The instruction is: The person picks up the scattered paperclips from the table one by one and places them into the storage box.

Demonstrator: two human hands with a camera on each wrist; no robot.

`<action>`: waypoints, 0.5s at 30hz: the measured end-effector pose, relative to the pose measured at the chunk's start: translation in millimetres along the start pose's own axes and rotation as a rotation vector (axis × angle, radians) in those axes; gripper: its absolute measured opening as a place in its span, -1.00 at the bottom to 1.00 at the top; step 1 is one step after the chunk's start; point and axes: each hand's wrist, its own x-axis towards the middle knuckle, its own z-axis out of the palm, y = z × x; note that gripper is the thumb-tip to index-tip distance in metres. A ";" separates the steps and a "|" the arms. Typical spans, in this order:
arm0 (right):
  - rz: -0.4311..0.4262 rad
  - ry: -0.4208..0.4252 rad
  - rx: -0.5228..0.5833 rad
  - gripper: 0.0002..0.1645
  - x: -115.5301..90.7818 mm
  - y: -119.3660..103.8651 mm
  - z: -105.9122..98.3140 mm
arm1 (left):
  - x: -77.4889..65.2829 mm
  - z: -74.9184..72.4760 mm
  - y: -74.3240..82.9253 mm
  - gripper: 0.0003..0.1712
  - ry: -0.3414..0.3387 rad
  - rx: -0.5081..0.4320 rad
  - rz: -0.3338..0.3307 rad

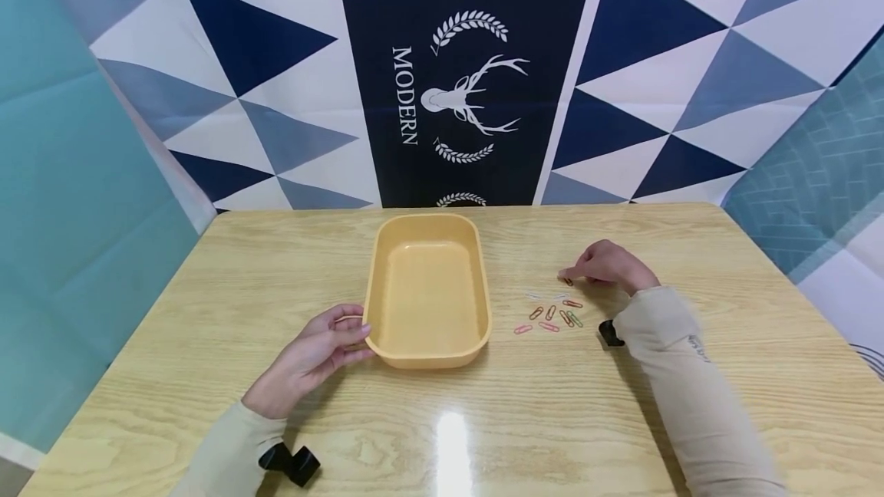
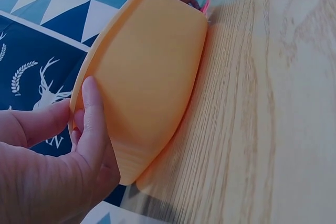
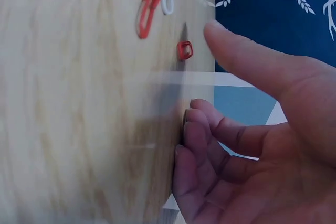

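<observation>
A yellow-orange plastic tray (image 1: 428, 363) stands on the table, its hollow holding nothing visible. At its left side my left hand (image 1: 314, 351) grips the rim, the thumb on top; in the left wrist view the fingers (image 2: 93, 114) lie against its outer wall. To the right of the tray my right hand (image 1: 608, 263) hovers low over a red paper clip (image 3: 185, 51). In the right wrist view the thumb and the other fingers (image 3: 197, 140) are spread apart, with nothing between them. Several coloured paper clips (image 1: 550, 313) lie scattered nearer to me.
The wooden table (image 1: 387, 436) runs back to a patterned cloth (image 1: 463, 75) with a deer print. Among the loose clips are white clips (image 1: 561, 296), a green clip (image 1: 575, 319) and pink clips (image 1: 522, 329). Each wrist carries a black device (image 1: 297, 466).
</observation>
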 end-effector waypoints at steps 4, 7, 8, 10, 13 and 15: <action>-0.043 0.030 -0.072 -0.60 -0.2 -4.8 3.5 | -1.1 -2.1 -0.5 -0.54 -0.001 -0.002 0.002; -0.066 0.038 -0.077 -0.65 0.3 -4.7 3.7 | -1.6 -2.4 -0.9 -0.55 -0.004 -0.002 0.003; -0.071 0.036 -0.072 -0.67 0.6 -3.7 3.4 | -1.8 -2.2 -0.9 -0.55 -0.007 -0.004 0.004; -0.078 0.031 -0.057 -0.72 1.2 -1.3 2.8 | -2.0 -1.9 -0.9 -0.57 -0.012 -0.006 0.008; -0.093 0.028 -0.055 -0.77 0.9 2.6 1.7 | -1.4 -1.8 -0.5 -0.59 -0.021 -0.008 0.009; -0.105 0.029 -0.059 -0.79 0.1 2.9 0.1 | -0.8 -2.1 0.6 -0.59 -0.022 -0.006 0.007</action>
